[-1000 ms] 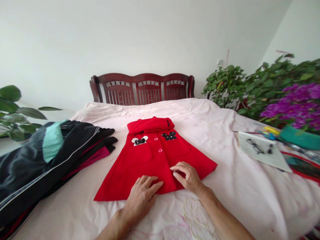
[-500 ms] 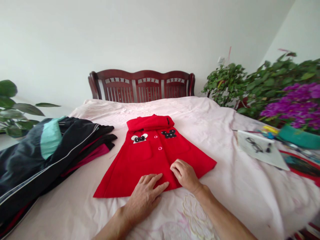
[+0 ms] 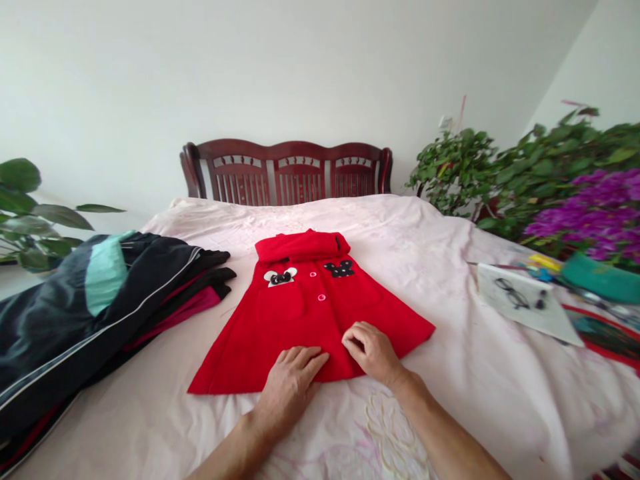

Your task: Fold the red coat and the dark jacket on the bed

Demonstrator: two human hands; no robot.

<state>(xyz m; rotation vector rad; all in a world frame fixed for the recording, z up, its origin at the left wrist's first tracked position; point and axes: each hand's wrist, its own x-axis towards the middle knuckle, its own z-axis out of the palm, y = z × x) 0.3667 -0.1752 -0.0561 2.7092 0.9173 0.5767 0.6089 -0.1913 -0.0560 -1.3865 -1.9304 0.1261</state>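
A red felt child's coat (image 3: 310,320) lies flat on the bed, with its collar (image 3: 299,247) folded over at the far end. It has pink buttons, a white mouse-shaped patch (image 3: 280,277) and a black dotted patch (image 3: 339,269). My left hand (image 3: 290,383) rests flat on the coat's lower edge, its fingers together and holding nothing. Just to the right, my right hand (image 3: 373,353) sits curled on the hem, its fingertips gathering the red cloth. No other person's hands are in view.
A pale pink bedcover (image 3: 440,373) lies under everything. A dark clothes pile (image 3: 100,300) is at the left. At the right are glasses on a white sheet (image 3: 523,297) and purple flowers (image 3: 585,213). A wooden headboard (image 3: 285,173) stands beyond.
My left hand has slid slightly up the coat, and its fingers have drawn closer together. My right hand has curled a little more on the hem. The view has shifted slightly.
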